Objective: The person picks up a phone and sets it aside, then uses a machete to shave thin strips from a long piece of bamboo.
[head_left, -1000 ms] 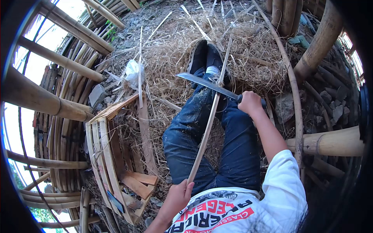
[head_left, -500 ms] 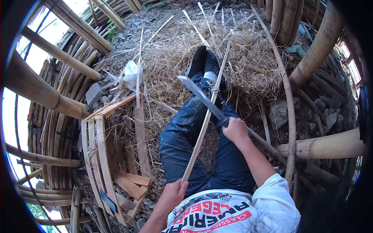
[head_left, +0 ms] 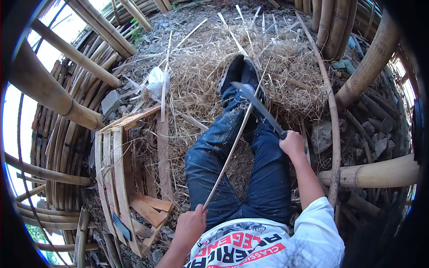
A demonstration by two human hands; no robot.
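My left hand (head_left: 191,227) is closed around the lower end of a long thin bamboo strip (head_left: 231,155), which runs up over my jeans toward my shoes (head_left: 238,73). In my right hand (head_left: 292,144), the fingers wrap the dark handle of a long knife (head_left: 263,111). Its blade slants up and left, crossing the strip near its upper part; whether blade and strip touch I cannot tell. Pale shavings lie on the jeans (head_left: 210,138).
A wooden crate (head_left: 118,165) with a phone (head_left: 121,228) stands at the left. Curly shavings (head_left: 295,80) surround my feet. A white plastic bag (head_left: 156,80) lies beyond the crate. Bamboo poles (head_left: 380,172) and rubble (head_left: 321,134) are at the right.
My right hand has moved slightly right and up with the knife, whose blade tip is now farther right. The strip looks narrower, turned more edge-on. My left hand has shifted slightly left.
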